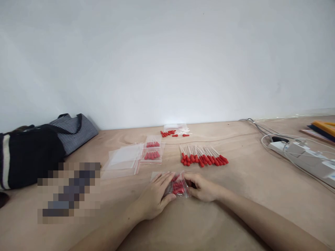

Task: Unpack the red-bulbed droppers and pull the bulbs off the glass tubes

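Note:
A small clear zip bag (pixel 179 188) with red-bulbed pieces inside lies on the table in front of me. My left hand (pixel 158 195) rests flat over the bag's left part, fingers stretched out. At the bag's right end, my right hand (pixel 200 186) pinches the zip edge between thumb and fingers. Just beyond my hands lies a row of red-bulbed droppers (pixel 204 158), their pale thin stems pointing away from me. Two filled zip bags, one nearer (pixel 151 156) and one farther (pixel 152 143), lie to the left of that row.
Flat clear bags (pixel 121 157) are stacked at left. Loose red bulbs (pixel 167 133) and thin stems lie near the wall beside another bag (pixel 175 128). A black bag (pixel 34 153) and a blurred-out object (pixel 70 191) are at left; a power strip (pixel 306 157) with cables is at right.

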Tool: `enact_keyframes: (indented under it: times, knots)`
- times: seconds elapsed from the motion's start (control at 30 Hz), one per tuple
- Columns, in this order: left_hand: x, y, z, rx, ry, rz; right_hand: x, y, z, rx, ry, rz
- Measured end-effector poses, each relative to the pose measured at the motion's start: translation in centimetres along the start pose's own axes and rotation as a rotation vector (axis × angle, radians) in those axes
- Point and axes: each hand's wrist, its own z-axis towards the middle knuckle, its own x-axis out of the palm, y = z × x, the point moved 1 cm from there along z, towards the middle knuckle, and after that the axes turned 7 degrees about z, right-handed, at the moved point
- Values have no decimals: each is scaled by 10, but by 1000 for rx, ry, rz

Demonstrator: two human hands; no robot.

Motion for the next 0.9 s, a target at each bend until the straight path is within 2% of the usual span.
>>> enact_keyframes:
  times: [0.13, 0.3, 0.5, 0.57, 0.73, 0.9]
  knots:
    - [0, 2, -1, 27, 17, 6, -2, 3, 1, -82, 14, -124]
    - [3, 5, -1, 51, 19, 18, -2, 3, 1, -131, 0, -154]
    - [3, 5, -1, 63, 13, 4, -3, -1, 4, -231, 82, -194]
    - [2, 5, -1, 70, 11, 4, -1, -3, 4, -251, 50, -223]
    - [-1, 4, -1, 77, 25, 12, 4, -3, 0, -223, -20, -278]
    - [-2, 4, -2, 44, 64, 42, -6, -1, -6, -94, -63, -208]
